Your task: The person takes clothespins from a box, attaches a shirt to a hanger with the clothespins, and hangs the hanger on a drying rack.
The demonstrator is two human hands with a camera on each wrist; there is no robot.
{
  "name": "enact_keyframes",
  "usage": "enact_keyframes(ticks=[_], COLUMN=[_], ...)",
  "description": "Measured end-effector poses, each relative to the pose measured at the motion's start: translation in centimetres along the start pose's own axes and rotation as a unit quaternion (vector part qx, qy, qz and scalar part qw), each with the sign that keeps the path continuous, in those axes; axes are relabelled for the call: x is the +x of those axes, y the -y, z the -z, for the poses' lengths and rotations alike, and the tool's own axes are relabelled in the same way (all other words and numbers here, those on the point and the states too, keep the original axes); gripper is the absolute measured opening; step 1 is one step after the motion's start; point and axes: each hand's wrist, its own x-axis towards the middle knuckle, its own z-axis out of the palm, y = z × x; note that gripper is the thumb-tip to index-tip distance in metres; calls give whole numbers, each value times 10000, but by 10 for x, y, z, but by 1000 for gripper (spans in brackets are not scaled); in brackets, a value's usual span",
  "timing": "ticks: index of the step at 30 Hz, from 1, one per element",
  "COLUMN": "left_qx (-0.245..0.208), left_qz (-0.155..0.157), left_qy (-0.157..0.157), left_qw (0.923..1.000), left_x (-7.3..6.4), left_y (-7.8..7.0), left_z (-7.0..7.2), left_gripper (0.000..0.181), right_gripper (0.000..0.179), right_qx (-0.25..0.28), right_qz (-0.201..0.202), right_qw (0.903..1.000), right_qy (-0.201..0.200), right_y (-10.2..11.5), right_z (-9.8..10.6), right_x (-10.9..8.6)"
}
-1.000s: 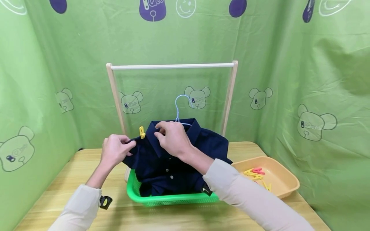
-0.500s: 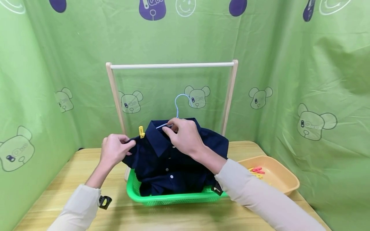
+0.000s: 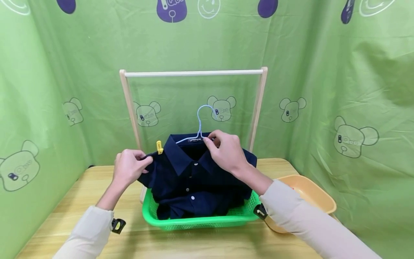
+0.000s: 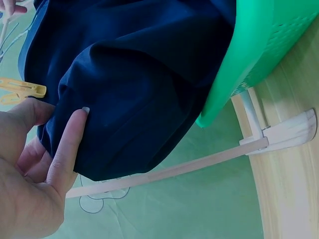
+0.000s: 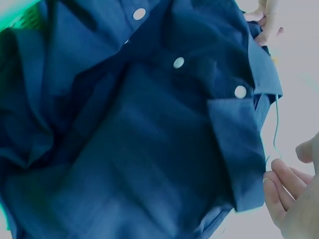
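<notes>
A navy button-up shirt (image 3: 181,180) lies partly in a green basket (image 3: 200,223), its collar raised. Inside the collar sits a light blue wire hanger (image 3: 198,124), hook pointing up. My left hand (image 3: 129,167) pinches the shirt's shoulder at left between thumb and fingers. Close to that hand, a yellow clothespin (image 3: 159,147) is clipped on the shoulder; it also shows in the left wrist view. At the collar's right side is my right hand (image 3: 226,151), near the hanger's neck. In the right wrist view its thumb (image 5: 305,151) stands apart from its fingers (image 5: 285,181).
Behind the basket stands a wooden rack with a white bar (image 3: 194,73). An orange tray (image 3: 315,196) lies to the right, partly hidden by my right sleeve (image 3: 300,212). Green printed curtains (image 3: 194,43) enclose the wooden table (image 3: 81,201).
My right hand has moved right along the collar, from its left side past the hanger's neck, uncovering the hanger's left arm. My left hand keeps its hold on the shoulder.
</notes>
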Motion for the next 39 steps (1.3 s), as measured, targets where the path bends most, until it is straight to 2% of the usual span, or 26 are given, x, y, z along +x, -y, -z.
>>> enact_keyframes(ticks=[11,25,39], left_qx=[-2,6,31], left_qz=[-3,-36,-61], left_qy=[-12,-16,-67], left_qw=[10000,10000,10000], left_x=[0,0,1], left_y=[0,1,1], left_z=[-1,-4,-4], left_gripper=[19,19,19], right_gripper=[19,23,27], right_qx=[-67,-474,-1037], right_qz=[-528,-1158,-1830], right_qw=[9986,9917,9752], right_qy=[3,304,693], right_y=[-25,-61,-96], right_z=[19,38,67], right_x=[-4,-9,-19])
